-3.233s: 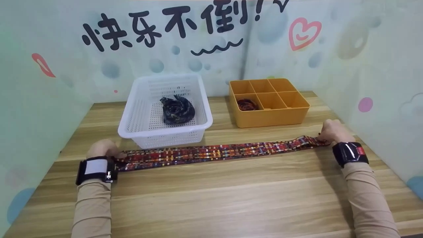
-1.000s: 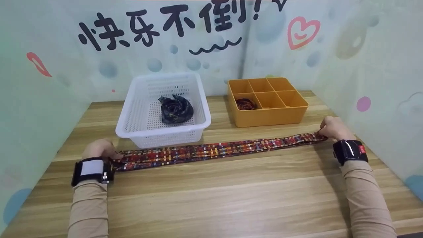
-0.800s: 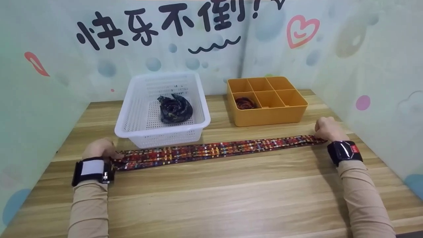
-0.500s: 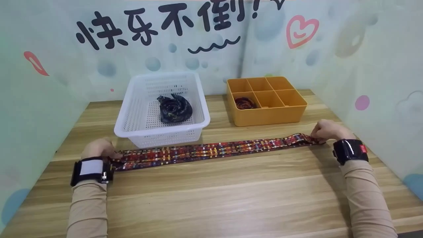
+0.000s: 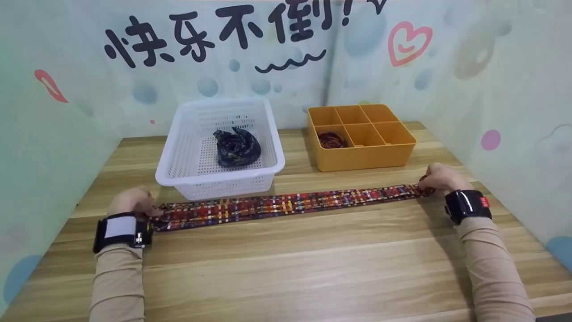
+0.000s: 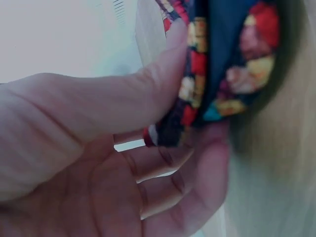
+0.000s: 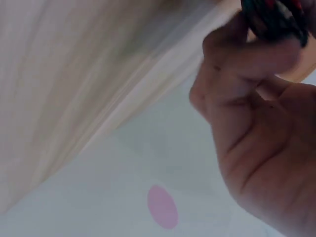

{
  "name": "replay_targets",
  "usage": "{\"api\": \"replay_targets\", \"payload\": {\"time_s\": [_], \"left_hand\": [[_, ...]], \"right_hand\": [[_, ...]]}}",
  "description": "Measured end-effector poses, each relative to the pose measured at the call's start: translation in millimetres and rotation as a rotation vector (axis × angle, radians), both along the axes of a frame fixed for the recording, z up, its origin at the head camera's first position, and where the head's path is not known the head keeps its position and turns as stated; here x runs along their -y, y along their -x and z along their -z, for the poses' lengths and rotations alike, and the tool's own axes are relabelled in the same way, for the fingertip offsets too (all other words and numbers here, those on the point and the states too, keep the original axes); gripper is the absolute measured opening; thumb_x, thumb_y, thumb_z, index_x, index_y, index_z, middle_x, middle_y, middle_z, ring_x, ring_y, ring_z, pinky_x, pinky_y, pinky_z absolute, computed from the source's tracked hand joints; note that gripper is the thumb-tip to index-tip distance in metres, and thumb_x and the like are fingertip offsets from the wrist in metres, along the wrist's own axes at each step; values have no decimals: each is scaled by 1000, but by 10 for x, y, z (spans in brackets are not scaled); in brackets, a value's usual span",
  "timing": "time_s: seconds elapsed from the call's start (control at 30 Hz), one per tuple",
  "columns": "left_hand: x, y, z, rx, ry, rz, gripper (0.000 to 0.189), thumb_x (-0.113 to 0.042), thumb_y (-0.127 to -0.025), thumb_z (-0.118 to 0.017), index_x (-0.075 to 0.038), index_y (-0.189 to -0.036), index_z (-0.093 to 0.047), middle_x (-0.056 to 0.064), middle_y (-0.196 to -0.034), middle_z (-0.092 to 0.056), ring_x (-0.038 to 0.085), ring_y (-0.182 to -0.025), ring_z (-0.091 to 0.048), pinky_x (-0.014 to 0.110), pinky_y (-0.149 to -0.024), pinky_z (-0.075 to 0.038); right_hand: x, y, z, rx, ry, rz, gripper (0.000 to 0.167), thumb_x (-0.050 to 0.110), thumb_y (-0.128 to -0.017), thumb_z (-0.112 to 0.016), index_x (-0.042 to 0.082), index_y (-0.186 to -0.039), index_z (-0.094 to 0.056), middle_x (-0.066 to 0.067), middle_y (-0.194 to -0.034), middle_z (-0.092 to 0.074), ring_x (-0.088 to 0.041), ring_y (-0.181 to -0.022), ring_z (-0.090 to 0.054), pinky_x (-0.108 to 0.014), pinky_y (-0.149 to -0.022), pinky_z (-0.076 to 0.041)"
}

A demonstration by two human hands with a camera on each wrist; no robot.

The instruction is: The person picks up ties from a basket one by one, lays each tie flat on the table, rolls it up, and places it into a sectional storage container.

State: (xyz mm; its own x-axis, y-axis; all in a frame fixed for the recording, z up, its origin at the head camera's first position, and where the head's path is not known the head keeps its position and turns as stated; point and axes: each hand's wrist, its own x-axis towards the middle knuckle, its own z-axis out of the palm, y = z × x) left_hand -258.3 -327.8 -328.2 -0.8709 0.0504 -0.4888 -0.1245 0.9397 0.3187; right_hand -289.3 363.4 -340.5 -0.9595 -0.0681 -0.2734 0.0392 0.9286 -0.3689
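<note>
A multicoloured patterned scarf (image 5: 286, 204), folded lengthwise into a long strip, stretches across the table in front of both containers. My left hand (image 5: 132, 201) pinches its left end; in the left wrist view the thumb (image 6: 148, 89) lies against the layered fold (image 6: 197, 74). At the opposite end my right hand (image 5: 443, 176) grips the scarf, with a small curled bit of fabric at the fingertips. The right wrist view shows bent fingers (image 7: 247, 64) around a dark, bunched piece of that end (image 7: 276, 19), partly cut off by the frame.
Behind the scarf, a white perforated basket (image 5: 223, 180) contains a dark coiled cloth (image 5: 238, 147). To its right stands an orange divided box (image 5: 366, 157), a dark red rolled cloth (image 5: 332, 140) in its front left compartment. Printed walls enclose the wooden table (image 5: 304, 268).
My right hand has shifted slightly left, and the scarf's right end is now curled at its fingertips. The left hand stays nearly in place on the left end.
</note>
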Motion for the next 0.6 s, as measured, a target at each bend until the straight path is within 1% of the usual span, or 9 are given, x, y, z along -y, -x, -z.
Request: {"api": "replay_targets", "payload": {"time_s": [0.07, 0.13, 0.2, 0.3, 0.37, 0.43, 0.5, 0.6], "left_hand": [[6, 10, 3, -3, 4, 22, 28, -23, -83, -70, 0, -81, -54, 6, -76, -55, 17, -71, -56, 25, -65, -49], [12, 21, 4, 2, -3, 31, 26, -21, -83, -70, -2, -78, -54, 4, -75, -55, 16, -70, -56, 25, -65, -48], [10, 22, 1, 1, -6, 32, 25, -21, -83, -70, -1, -79, -55, 5, -75, -56, 16, -71, -56, 25, -65, -48], [15, 24, -2, -5, -4, 39, 24, -20, -83, -69, -2, -77, -56, 4, -74, -57, 15, -69, -55, 24, -63, -47], [15, 19, 5, -1, -3, 47, 25, -21, -84, -69, -7, -71, -53, 1, -71, -54, 13, -67, -54, 22, -62, -46], [19, 14, 13, 0, -3, 57, 30, -21, -85, -68, -12, -65, -48, -3, -68, -51, 11, -65, -52, 21, -60, -45], [20, 8, 23, 7, -24, 57, 34, -20, -86, -68, -16, -62, -44, -5, -66, -49, 9, -63, -51, 20, -59, -45], [19, 2, 31, 13, -45, 53, 36, -19, -86, -68, -18, -60, -43, -7, -64, -48, 7, -62, -50, 19, -58, -46]], "right_hand": [[36, 10, 21, -28, 14, 3, 31, 15, -79, -64, -9, -92, -50, -17, -81, -56, -22, -71, -53, -25, -57, -44], [68, 24, 39, -55, 17, -4, 29, 12, -77, -63, -8, -93, -50, -19, -84, -57, -23, -72, -54, -25, -58, -43], [101, 32, 49, -85, 21, -11, 27, 9, -75, -64, -10, -92, -55, -20, -83, -61, -22, -71, -56, -25, -57, -45], [138, 33, 42, -98, 8, -16, 23, 6, -73, -65, -10, -90, -64, -21, -81, -67, -19, -66, -59, -25, -55, -47], [166, 32, 33, -101, -5, -13, 22, 5, -70, -66, -9, -87, -68, -21, -78, -69, -18, -62, -60, -25, -54, -48], [193, 29, 22, -101, -14, -19, 21, 2, -68, -64, -9, -86, -68, -20, -76, -69, -17, -60, -60, -25, -53, -49], [220, 31, 21, -107, -25, -43, 21, -2, -66, -62, -9, -85, -67, -20, -77, -68, -18, -61, -59, -25, -53, -50], [250, 32, 18, -112, -36, -101, 20, -2, -68, -62, -8, -87, -62, -21, -80, -66, -21, -65, -59, -26, -54, -50]]}}
